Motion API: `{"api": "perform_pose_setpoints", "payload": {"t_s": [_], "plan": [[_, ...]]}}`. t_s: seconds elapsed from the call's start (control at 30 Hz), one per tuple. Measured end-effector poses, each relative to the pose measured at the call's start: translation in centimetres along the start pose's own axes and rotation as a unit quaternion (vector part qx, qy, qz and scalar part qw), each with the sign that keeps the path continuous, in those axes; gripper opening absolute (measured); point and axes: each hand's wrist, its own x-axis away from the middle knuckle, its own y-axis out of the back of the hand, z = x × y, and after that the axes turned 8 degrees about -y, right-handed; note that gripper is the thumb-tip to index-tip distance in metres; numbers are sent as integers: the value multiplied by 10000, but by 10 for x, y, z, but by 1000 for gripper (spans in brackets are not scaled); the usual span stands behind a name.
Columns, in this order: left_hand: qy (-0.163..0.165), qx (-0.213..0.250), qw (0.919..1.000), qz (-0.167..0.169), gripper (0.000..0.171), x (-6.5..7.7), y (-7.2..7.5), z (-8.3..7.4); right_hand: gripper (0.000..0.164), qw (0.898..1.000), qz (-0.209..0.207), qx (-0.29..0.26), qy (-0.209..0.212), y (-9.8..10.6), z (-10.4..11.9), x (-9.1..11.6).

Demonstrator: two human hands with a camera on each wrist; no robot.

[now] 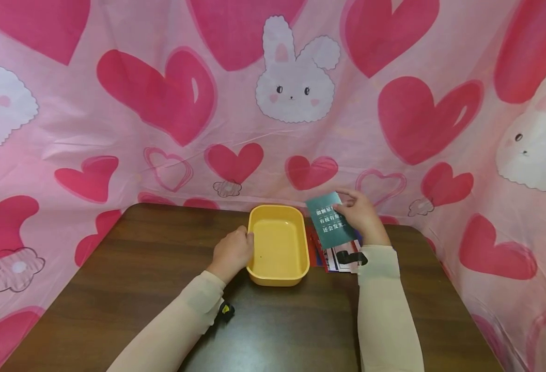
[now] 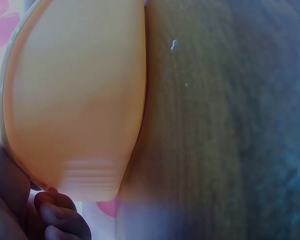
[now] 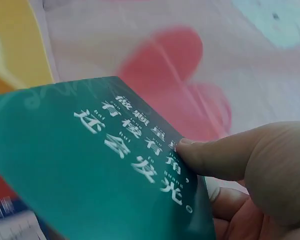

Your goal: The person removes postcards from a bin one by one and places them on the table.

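Observation:
A yellow rectangular plastic tray sits on the table in the middle of the head view. My left hand grips its left rim; in the left wrist view curled fingers show at the tray's edge. With thumb and fingers, my right hand pinches a dark green card along its right side, raised and tilted. White Chinese characters run across the card in the right wrist view. Below it, several printed cards in red, blue and white lie right of the tray, partly hidden by the card and hand.
The dark wooden table reaches back to a pink curtain with hearts and rabbits, which also hangs along both sides. A black strap piece with a yellow mark is at the left wrist.

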Motion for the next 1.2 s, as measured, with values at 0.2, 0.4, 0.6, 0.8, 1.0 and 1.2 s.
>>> {"api": "perform_pose_setpoints", "payload": {"t_s": [0.2, 0.4, 0.6, 0.8, 1.0, 1.2], "plan": [[30, 37, 10000, 63, 39, 0, -1, 1, 62, 9984, -475, -18, -321, 25, -31, -1], [24, 39, 9999, 89, 40, 0, 0, 1, 61, 9921, -837, -79, -933, 46, -68, -3], [51, 32, 9999, 97, 41, 1, 2, 2, 62, 9857, -891, -87, -1427, 52, -93, -6], [68, 52, 9999, 119, 41, 1, 2, 2, 64, 9810, -809, -70, -1761, 49, -108, -10], [53, 47, 9999, 123, 40, 1, 2, 0, 63, 9763, -865, 511, -1919, 43, -124, -11], [43, 73, 9999, 97, 39, 1, 2, -1, 58, 9620, -1056, 843, -2373, 37, -131, -9]]}}
